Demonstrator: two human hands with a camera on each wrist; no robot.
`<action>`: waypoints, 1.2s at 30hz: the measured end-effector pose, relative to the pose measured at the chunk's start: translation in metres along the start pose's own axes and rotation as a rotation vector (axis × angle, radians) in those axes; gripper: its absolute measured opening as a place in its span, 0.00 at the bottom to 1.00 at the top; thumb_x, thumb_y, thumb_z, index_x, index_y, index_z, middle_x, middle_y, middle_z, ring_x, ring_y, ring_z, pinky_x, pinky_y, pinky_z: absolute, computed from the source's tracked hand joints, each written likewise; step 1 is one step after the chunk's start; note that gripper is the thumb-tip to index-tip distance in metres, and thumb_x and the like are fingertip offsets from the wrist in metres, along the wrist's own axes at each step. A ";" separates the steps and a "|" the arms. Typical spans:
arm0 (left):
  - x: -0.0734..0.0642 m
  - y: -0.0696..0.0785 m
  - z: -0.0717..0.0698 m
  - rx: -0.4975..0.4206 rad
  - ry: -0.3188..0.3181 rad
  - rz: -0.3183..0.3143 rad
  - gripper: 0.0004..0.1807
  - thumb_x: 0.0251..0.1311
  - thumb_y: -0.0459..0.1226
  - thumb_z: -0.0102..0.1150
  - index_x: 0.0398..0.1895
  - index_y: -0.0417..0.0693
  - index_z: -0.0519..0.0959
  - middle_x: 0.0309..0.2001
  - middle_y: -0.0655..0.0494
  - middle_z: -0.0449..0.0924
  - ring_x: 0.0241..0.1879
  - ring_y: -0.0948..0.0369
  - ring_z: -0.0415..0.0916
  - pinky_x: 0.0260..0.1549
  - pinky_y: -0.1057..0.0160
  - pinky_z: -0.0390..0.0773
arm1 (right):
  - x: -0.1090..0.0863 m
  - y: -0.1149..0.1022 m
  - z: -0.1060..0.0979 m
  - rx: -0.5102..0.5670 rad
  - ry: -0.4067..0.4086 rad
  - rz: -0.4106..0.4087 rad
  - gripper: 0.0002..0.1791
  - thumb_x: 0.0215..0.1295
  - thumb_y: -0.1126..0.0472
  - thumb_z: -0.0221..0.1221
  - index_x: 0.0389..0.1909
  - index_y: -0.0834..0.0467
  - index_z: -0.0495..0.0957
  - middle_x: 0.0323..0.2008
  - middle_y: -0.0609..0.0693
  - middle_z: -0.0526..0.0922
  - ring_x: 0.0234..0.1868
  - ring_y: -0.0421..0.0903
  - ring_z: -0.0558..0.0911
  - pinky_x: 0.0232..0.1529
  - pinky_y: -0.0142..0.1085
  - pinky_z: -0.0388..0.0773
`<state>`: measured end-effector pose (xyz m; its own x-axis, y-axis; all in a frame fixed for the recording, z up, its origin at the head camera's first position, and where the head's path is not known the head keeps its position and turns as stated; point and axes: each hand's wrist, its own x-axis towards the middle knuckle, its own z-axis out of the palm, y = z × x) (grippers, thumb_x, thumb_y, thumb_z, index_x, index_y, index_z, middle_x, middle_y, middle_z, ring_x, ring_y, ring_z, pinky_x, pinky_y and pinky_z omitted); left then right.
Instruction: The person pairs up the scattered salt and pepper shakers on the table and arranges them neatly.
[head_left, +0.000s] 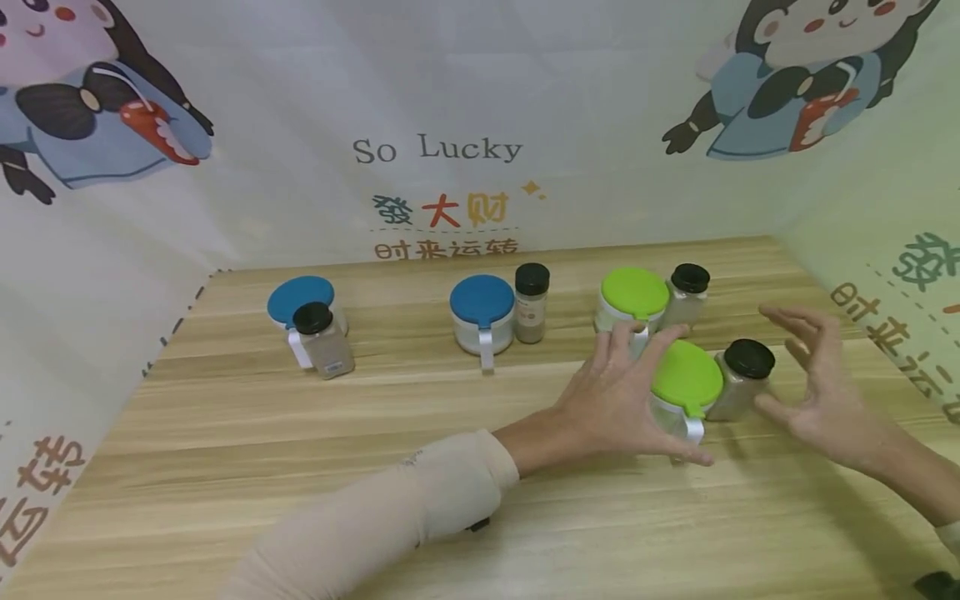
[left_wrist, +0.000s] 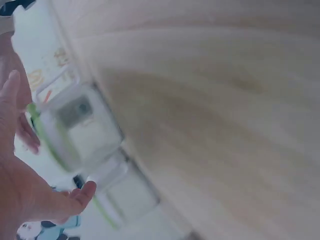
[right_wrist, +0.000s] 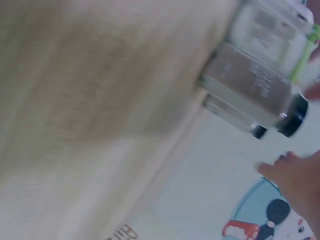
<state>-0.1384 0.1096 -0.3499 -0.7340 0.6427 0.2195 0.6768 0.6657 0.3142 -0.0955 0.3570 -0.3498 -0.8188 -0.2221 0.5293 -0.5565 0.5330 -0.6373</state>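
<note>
In the head view, a clear jar with a green lid (head_left: 686, 379) and a side handle stands at the front right. Touching or close beside it is a clear spice jar with a black cap (head_left: 750, 360). My left hand (head_left: 607, 404) is spread at the left of the green-lidded jar, thumb low near its handle. On the other side, my right hand (head_left: 832, 408) is held apart from the black-capped jar, fingers loosely bent and nothing in them. The right wrist view shows a gap between the right hand (right_wrist: 297, 180) and the black-capped jar (right_wrist: 247, 82).
Behind stand another green-lidded jar (head_left: 633, 292) and black-capped jar (head_left: 688, 292). A blue-lidded jar (head_left: 482, 304) with a black-capped shaker (head_left: 532, 304) is at the middle, and a similar pair (head_left: 324, 342) at the left. Printed cloth (head_left: 450, 75) walls the wooden table (head_left: 300, 467).
</note>
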 end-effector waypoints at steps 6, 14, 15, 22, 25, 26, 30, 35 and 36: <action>-0.017 -0.020 -0.045 -0.013 0.097 0.103 0.65 0.38 0.70 0.74 0.79 0.58 0.55 0.67 0.49 0.62 0.59 0.57 0.64 0.43 0.62 0.77 | 0.025 -0.033 -0.011 -0.062 0.339 -0.097 0.24 0.56 0.85 0.50 0.56 0.77 0.67 0.55 0.40 0.78 0.60 0.38 0.76 0.60 0.27 0.70; -0.025 -0.033 -0.097 -0.008 0.207 0.129 0.49 0.58 0.57 0.69 0.78 0.50 0.59 0.66 0.53 0.71 0.63 0.56 0.66 0.51 0.55 0.77 | 0.054 -0.071 0.019 0.057 0.405 -0.195 0.10 0.62 0.82 0.49 0.43 0.81 0.72 0.39 0.45 0.85 0.42 0.40 0.84 0.47 0.27 0.77; -0.026 -0.035 -0.103 -0.019 0.211 0.123 0.47 0.59 0.56 0.68 0.77 0.51 0.59 0.65 0.54 0.71 0.63 0.57 0.66 0.49 0.54 0.78 | 0.058 -0.075 0.026 0.082 0.397 -0.203 0.10 0.61 0.82 0.49 0.42 0.81 0.73 0.38 0.45 0.85 0.41 0.40 0.84 0.46 0.27 0.78; -0.043 -0.080 -0.159 -0.298 0.141 0.110 0.35 0.65 0.45 0.68 0.72 0.51 0.65 0.60 0.55 0.76 0.61 0.62 0.70 0.59 0.58 0.72 | 0.075 -0.103 0.063 0.237 0.284 -0.209 0.10 0.63 0.81 0.51 0.44 0.77 0.74 0.34 0.53 0.87 0.35 0.43 0.85 0.40 0.29 0.81; -0.053 -0.114 -0.186 -0.458 0.133 0.070 0.31 0.66 0.40 0.67 0.70 0.50 0.67 0.59 0.55 0.77 0.61 0.61 0.71 0.61 0.57 0.71 | 0.076 -0.112 0.072 0.271 0.217 -0.186 0.10 0.65 0.80 0.52 0.46 0.75 0.74 0.37 0.56 0.86 0.39 0.46 0.85 0.41 0.30 0.81; -0.058 -0.126 -0.195 -0.506 0.135 0.050 0.31 0.67 0.39 0.66 0.71 0.50 0.67 0.60 0.54 0.76 0.61 0.60 0.72 0.60 0.56 0.72 | 0.077 -0.115 0.075 0.277 0.194 -0.173 0.10 0.66 0.80 0.52 0.46 0.74 0.75 0.39 0.56 0.85 0.42 0.46 0.85 0.43 0.31 0.80; -0.083 -0.175 -0.223 -0.599 0.193 -0.025 0.27 0.71 0.38 0.61 0.71 0.49 0.68 0.63 0.51 0.76 0.62 0.56 0.72 0.61 0.52 0.72 | 0.090 -0.124 0.094 0.276 0.089 -0.102 0.13 0.68 0.77 0.53 0.49 0.67 0.78 0.46 0.53 0.84 0.50 0.46 0.82 0.53 0.34 0.77; -0.122 -0.230 -0.236 -0.816 0.290 -0.093 0.24 0.76 0.39 0.54 0.72 0.50 0.67 0.67 0.47 0.73 0.66 0.53 0.68 0.64 0.57 0.69 | 0.117 -0.132 0.133 0.390 0.046 -0.068 0.13 0.68 0.76 0.53 0.49 0.66 0.81 0.48 0.53 0.85 0.52 0.48 0.82 0.55 0.39 0.78; -0.128 -0.239 -0.235 -0.870 0.304 -0.111 0.24 0.77 0.39 0.53 0.73 0.50 0.66 0.68 0.46 0.72 0.67 0.53 0.68 0.63 0.58 0.70 | 0.122 -0.133 0.143 0.442 0.055 -0.066 0.13 0.68 0.76 0.53 0.48 0.67 0.81 0.47 0.54 0.85 0.51 0.49 0.82 0.54 0.40 0.78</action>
<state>-0.2195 -0.2212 -0.2357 -0.8585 0.3836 0.3405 0.4117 0.1195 0.9034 -0.1412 0.1425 -0.2802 -0.7774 -0.1940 0.5984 -0.6239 0.1165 -0.7728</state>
